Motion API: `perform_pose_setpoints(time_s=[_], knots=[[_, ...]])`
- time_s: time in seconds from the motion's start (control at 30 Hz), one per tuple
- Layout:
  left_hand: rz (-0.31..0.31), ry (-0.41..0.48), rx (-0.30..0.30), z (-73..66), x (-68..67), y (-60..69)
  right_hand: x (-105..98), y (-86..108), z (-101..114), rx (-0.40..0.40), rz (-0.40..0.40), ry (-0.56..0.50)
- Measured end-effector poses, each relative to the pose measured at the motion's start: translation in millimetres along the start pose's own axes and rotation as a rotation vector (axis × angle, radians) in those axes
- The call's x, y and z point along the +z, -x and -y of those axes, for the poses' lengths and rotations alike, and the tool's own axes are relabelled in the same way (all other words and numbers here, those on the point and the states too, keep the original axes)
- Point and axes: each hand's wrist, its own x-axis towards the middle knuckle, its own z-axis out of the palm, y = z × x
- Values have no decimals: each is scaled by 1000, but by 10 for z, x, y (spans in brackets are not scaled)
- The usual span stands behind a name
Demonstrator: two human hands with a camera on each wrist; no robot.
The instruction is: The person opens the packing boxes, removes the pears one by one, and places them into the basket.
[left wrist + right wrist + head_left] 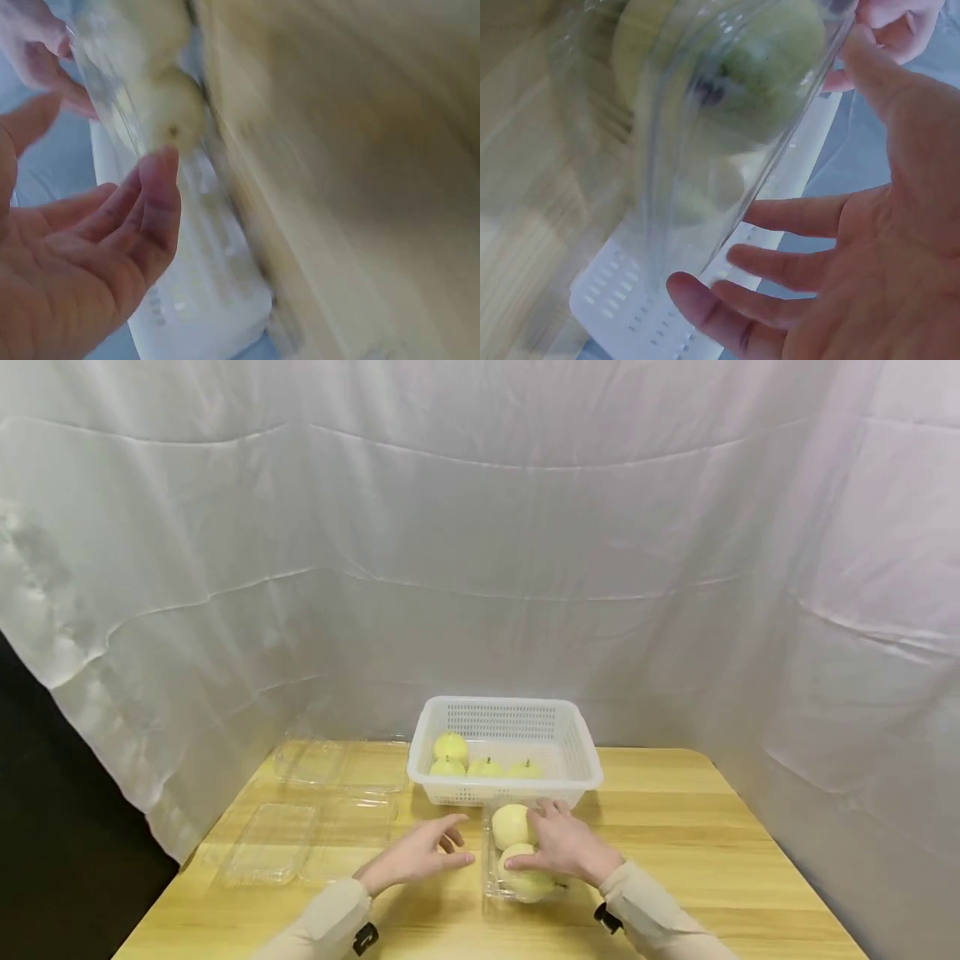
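A clear plastic box (492, 890) holding round pale-yellow pears (512, 827) stands on the table in front of the white basket. Across its right side and top lies my right hand (566, 845), thumb over a near pear. The right wrist view has that hand's nearly straight fingers (799, 266) along the edge of the plastic. To the left of the box, my left hand (420, 853) holds nothing; its fingers are loosely bent and seem apart from the box. Whether the box's lid is fastened cannot be told.
Behind the box, a white slotted basket (504, 703) has several more yellow pears (451, 747) at its left and front. Clear plastic boxes with hinged lids (272, 845) lie on the left of the wooden table (675, 852). Grey cloth (525, 552) hangs around the table's back and sides.
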Motion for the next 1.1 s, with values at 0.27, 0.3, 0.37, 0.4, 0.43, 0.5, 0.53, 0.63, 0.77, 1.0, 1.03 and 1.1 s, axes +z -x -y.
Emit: perform_pose_setpoints(time_s=[0.27,0.3,0.37,0.4,0.43,0.5,0.53,0.63,0.77,1.0,1.03,1.1], knots=[[141,101,-18,-80,160,33,-5,9,130,-145,118,57],[148,107,-22,-78,181,41,4,7,153,-150,129,68],[152,133,-33,-72,213,64,17,6,195,-143,147,77],[148,144,-39,-62,226,75,24,5,213,-136,155,80],[140,157,-45,-52,236,86,31,2,228,-131,162,81],[122,178,-57,-32,245,103,43,-6,251,-122,166,88],[112,188,-61,-23,246,109,49,-12,261,-121,165,96],[93,255,-73,-4,247,111,75,-38,277,-126,153,120],[107,411,-97,-7,250,98,110,-65,285,-136,132,152],[98,540,-150,-7,276,78,147,-72,279,-162,92,164],[94,553,-153,0,284,73,151,-69,278,-162,90,160],[94,581,-159,22,295,66,160,-64,279,-163,86,159]])
